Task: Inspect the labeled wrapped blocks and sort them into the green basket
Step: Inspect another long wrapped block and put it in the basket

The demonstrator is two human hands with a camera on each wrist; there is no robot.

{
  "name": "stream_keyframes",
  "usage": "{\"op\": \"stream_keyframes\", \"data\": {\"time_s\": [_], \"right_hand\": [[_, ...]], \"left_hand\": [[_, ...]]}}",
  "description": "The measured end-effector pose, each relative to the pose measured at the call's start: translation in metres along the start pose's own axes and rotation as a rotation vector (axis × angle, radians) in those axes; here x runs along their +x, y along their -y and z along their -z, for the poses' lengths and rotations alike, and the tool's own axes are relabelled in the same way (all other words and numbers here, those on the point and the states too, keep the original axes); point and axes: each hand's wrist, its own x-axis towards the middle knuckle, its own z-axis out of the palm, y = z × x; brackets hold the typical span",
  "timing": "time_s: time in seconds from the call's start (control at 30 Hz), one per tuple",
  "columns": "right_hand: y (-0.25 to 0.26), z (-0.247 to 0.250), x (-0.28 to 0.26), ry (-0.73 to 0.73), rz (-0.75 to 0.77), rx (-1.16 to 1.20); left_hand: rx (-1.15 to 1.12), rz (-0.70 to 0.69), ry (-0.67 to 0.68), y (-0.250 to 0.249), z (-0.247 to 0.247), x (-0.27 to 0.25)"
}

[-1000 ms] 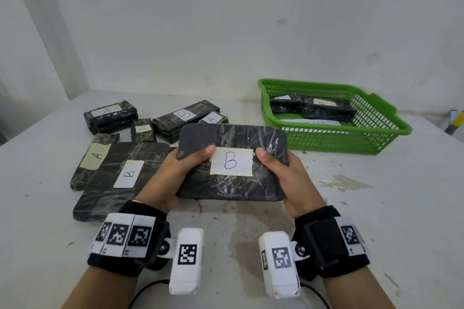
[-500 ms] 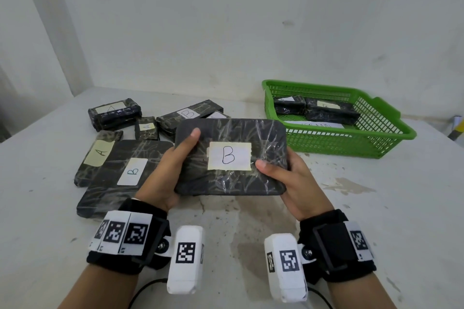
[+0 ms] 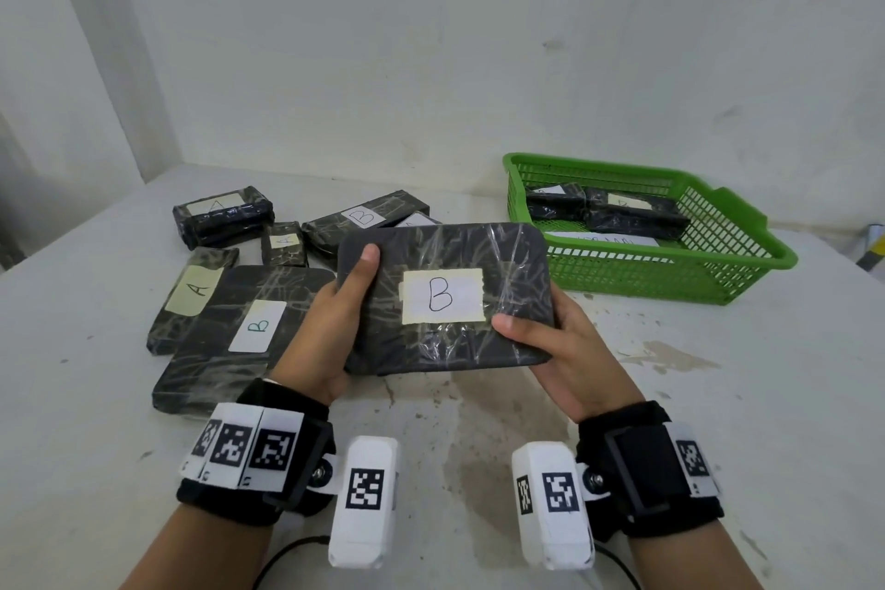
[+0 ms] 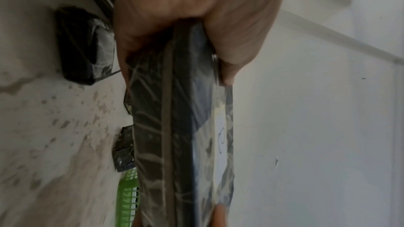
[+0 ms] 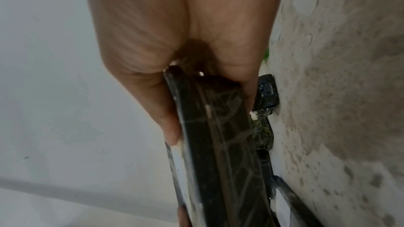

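Stained white table (image 3: 718, 422); green basket (image 3: 737, 225) at far right. Left hand (image 3: 330, 326) and right hand (image 3: 565, 350) both gripping flat block (image 3: 445, 264) labeled B, lifted.

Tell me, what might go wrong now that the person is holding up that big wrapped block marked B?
The big block marked B is held only at its two short ends, by the left hand and the right hand; its shiny plastic wrap could let it slip onto the pile below.

The green basket already holds smaller blocks, so this wide block may land on top of them and lie tilted.

Another flat B block lies close by and could be confused with it.
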Motion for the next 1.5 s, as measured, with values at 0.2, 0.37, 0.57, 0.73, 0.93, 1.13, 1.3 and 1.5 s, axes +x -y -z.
{"op": "stream_keyframes", "data": {"time_s": [0.2,0.37,0.57,0.73,0.93,1.13,1.3,1.5], "right_hand": [[0.002,-0.004,0.001,-0.062,0.023,0.068],[0.001,-0.007,0.001,-0.102,0.052,0.059],[0.000,-0.010,0.001,-0.110,-0.005,0.069],[-0.004,-0.015,0.003,-0.167,0.024,0.137],[0.000,-0.015,0.002,-0.179,0.017,0.047],[0.005,-0.011,0.001,-0.130,0.011,0.035],[0.005,-0.007,0.002,-0.318,0.054,-0.032],[0.000,-0.002,0.003,-0.411,0.190,-0.194]], "left_hand": [[-0.057,-0.004,0.076,0.001,-0.003,-0.001],[-0.049,-0.084,0.098,0.002,0.000,0.001],[-0.030,-0.150,0.110,0.004,0.002,0.002],[-0.064,-0.166,0.188,0.004,0.006,0.003],[0.051,-0.371,0.159,0.004,0.004,-0.001],[0.078,-0.433,0.197,0.004,0.006,-0.003],[0.122,-0.428,0.250,0.004,0.001,-0.006],[0.113,-0.152,0.329,0.008,0.000,-0.004]]}}
